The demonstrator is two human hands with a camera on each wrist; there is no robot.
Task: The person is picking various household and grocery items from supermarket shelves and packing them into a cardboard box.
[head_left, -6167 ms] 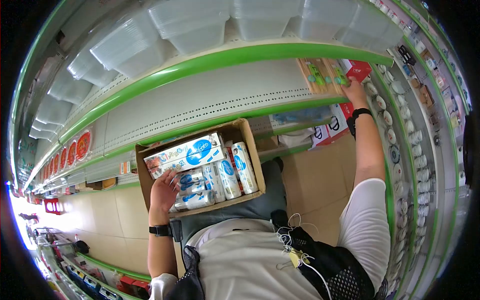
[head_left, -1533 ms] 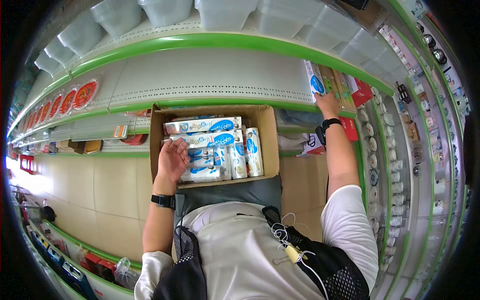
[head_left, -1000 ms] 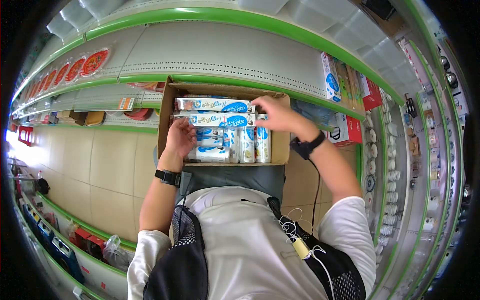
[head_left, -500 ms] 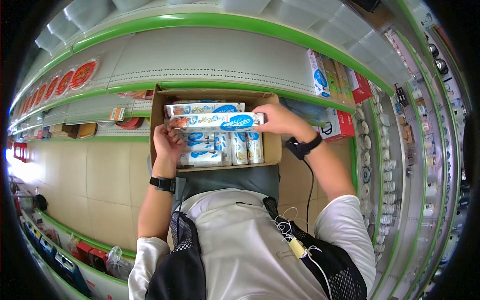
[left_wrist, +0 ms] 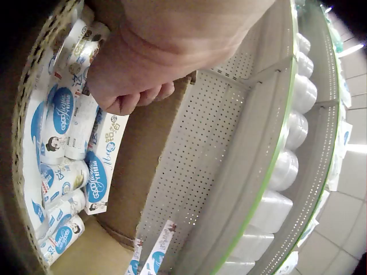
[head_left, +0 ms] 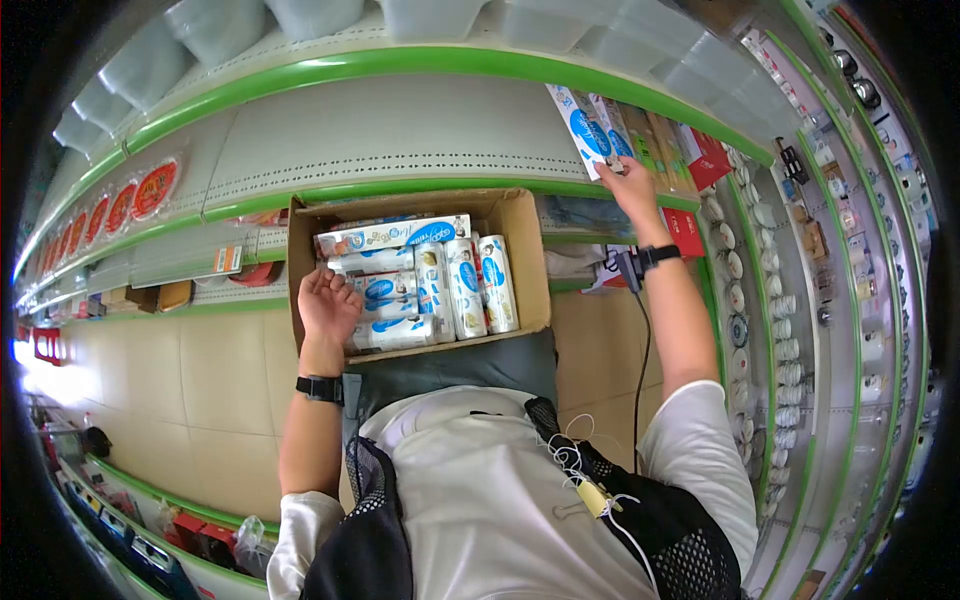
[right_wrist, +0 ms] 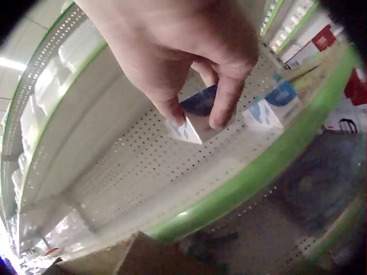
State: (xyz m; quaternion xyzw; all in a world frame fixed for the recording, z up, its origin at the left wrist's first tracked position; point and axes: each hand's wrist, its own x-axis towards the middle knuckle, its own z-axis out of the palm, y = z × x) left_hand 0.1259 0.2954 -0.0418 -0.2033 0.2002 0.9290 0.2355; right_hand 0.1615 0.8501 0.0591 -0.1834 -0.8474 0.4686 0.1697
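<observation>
My right hand point(head_left: 632, 192) pinches the near end of a long white-and-blue box point(head_left: 580, 128) on the shelf. Thumb and fingers grip its end on both sides in the right wrist view, where the held box point(right_wrist: 187, 133) is close over the perforated shelf. A similar box point(head_left: 611, 122) lies beside it to the right. My left hand point(head_left: 330, 308) is over the left side of a cardboard carton point(head_left: 525, 225), fingers loosely curled and holding nothing. Inside the carton are another long box point(head_left: 392, 237) and several wrapped white-and-blue rolls point(head_left: 466, 288).
Bundles of wooden sticks point(head_left: 664, 148) and a red box point(head_left: 706, 158) stand right of the long boxes. A green shelf edge point(head_left: 400, 68) curves above, below stacked clear containers point(head_left: 220, 35). Red round packs point(head_left: 155, 188) are at the left. The carton stands over the person's lap.
My right hand has carried a long box from the carton up to the shelf, beside a similar box placed there earlier. My left hand stays at the carton's left side.
</observation>
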